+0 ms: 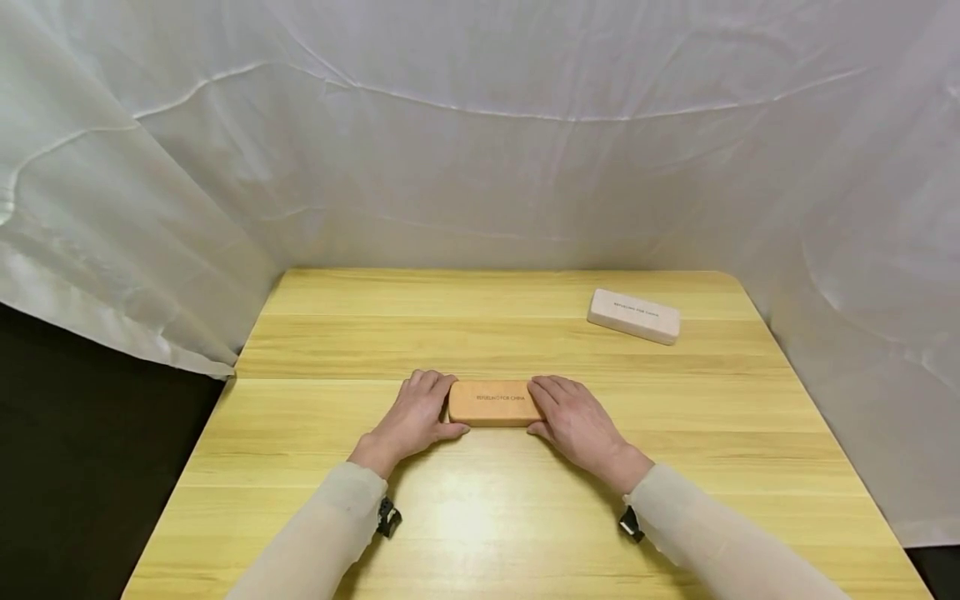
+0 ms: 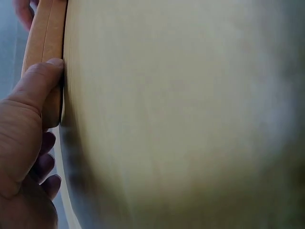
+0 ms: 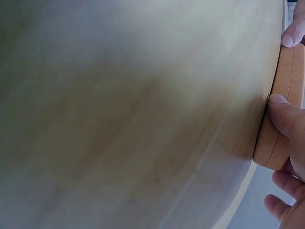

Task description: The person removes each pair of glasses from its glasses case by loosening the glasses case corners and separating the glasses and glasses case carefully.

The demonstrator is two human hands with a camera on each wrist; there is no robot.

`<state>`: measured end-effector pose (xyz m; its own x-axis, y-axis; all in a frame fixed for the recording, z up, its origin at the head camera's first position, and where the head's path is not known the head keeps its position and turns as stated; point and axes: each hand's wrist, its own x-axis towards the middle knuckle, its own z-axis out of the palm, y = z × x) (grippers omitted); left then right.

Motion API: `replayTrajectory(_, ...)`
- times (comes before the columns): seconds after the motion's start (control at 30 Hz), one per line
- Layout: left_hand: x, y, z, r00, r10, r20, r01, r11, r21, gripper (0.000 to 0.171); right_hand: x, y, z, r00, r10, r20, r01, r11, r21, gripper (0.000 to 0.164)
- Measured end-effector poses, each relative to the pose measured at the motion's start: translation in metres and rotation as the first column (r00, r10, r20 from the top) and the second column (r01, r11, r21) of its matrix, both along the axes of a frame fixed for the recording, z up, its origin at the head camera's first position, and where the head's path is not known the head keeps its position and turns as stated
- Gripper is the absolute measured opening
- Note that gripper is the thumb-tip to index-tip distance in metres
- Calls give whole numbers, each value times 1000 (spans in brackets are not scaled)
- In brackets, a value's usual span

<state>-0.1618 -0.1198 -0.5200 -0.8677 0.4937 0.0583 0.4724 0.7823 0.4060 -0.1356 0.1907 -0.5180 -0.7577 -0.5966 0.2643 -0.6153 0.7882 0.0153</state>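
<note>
An orange glasses case (image 1: 495, 410) with dark lettering on its lid lies closed on the wooden table, its long side facing me. My left hand (image 1: 414, 417) grips its left end, thumb along the front side and fingers toward the back. At the other end my right hand (image 1: 582, 423) holds it the same way, with fingers over the top corner. In the left wrist view the left thumb presses the front of the case (image 2: 42, 36) near its seam. The right wrist view shows the right thumb against the case (image 3: 271, 145) as well.
A pale pinkish-white case (image 1: 633, 317) with similar lettering lies slightly turned at the back right of the table (image 1: 360, 333). White curtain cloth (image 1: 480, 167) hangs behind and along both sides. Dark floor shows past the left edge.
</note>
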Motion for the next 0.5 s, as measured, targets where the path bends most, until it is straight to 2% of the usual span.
replayTrajectory(0.5,0,-2,-2,1000,20,21,-21,1000,14,78,1,-2,3,1000,1,-3,-1,1000,12,68)
